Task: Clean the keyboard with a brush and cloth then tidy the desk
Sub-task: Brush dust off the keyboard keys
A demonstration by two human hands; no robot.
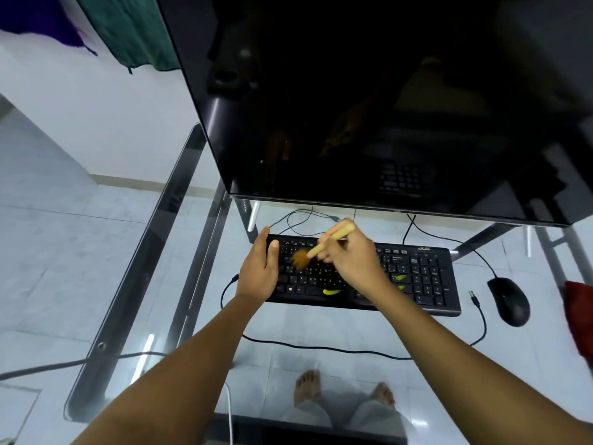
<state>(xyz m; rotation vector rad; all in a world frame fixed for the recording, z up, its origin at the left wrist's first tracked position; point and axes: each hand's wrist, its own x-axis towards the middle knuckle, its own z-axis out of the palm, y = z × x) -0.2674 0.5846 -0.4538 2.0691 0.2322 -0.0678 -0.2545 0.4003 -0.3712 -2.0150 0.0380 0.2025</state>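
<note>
Head view: black keyboard (417, 277) lies on glass desk (321, 329), below dark monitor (385, 107). Left hand (260, 268) grips the keyboard's left end, thumb on the keys, fingers over the outer edge. Right hand (349, 258) pinches the wooden brush (324, 245) by its handle. Brown bristles touch the upper-left keys, blurred. Yellow-green scraps (332, 291) sit on the lower key rows. Black mouse (508, 300) just right of keyboard. Red cloth (577, 316) at the desk's right edge, partly out of frame.
</note>
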